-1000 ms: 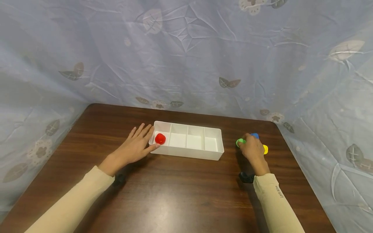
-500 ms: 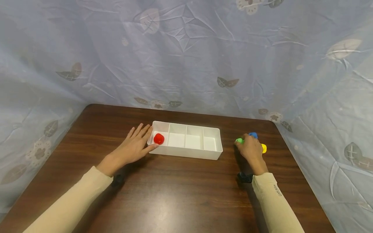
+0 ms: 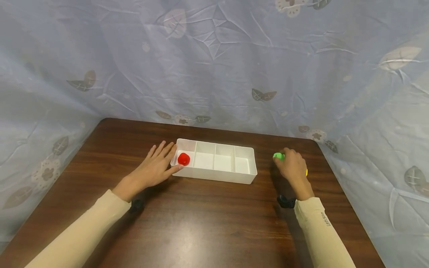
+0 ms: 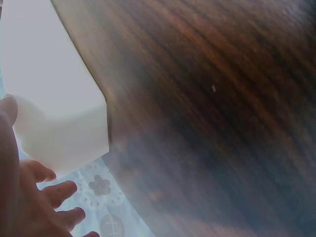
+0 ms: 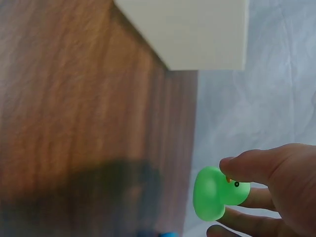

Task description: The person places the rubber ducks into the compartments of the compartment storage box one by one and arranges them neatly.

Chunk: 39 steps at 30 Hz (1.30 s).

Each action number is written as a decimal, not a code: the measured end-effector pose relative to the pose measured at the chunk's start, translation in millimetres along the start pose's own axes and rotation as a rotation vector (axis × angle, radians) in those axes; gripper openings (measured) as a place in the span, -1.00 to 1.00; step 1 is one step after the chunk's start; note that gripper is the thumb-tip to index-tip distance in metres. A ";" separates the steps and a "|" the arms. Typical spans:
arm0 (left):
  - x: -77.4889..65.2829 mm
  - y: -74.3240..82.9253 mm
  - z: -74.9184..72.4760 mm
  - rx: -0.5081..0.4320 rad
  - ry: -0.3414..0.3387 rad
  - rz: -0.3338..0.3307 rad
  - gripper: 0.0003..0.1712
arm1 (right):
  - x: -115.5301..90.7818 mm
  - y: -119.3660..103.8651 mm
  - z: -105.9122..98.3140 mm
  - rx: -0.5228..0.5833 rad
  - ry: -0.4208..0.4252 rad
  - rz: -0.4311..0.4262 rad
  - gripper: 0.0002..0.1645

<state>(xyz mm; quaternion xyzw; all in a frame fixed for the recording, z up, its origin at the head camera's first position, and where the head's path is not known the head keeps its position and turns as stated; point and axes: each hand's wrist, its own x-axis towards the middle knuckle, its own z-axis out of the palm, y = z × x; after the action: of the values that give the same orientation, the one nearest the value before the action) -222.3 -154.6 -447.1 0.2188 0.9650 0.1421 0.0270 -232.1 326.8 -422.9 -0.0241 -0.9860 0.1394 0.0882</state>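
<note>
A small green rubber duck point(image 5: 210, 196) is pinched between the thumb and fingers of my right hand point(image 3: 295, 167), off the table to the right of a white divided tray point(image 3: 214, 175). Its eye and orange beak show in the right wrist view. My left hand point(image 3: 151, 169) rests against the tray's left end, fingers straight and spread, thumb along the front rim. A rounded red object point(image 3: 183, 159) lies in the leftmost compartment; its exact kind is unclear. In the head view the right hand mostly hides a yellow object point(image 3: 306, 172).
A sliver of a blue object point(image 5: 169, 234) shows at the bottom of the right wrist view. The dark wooden table point(image 3: 201, 223) meets a patterned fabric curtain point(image 3: 214, 74) at the back and sides.
My right hand has lifted the green rubber duck from the table. The hand now covers the blue object and most of the yellow one in the head view. My left hand stays put.
</note>
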 end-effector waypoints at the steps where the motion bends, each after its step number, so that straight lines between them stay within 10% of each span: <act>1: -0.4 0.3 -0.1 0.001 0.000 -0.002 0.09 | 0.2 -2.5 -2.0 0.004 0.008 -0.008 -0.47; 39: -17.0 15.6 4.8 0.005 0.028 -0.028 0.07 | 9.4 -123.7 -27.2 0.051 -0.047 -0.308 -0.64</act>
<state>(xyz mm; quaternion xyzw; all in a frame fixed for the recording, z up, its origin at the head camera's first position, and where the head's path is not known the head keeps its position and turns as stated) -199.9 -147.3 -447.4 0.2032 0.9686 0.1424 0.0148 -239.2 216.1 -361.1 0.1329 -0.9760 0.1499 0.0859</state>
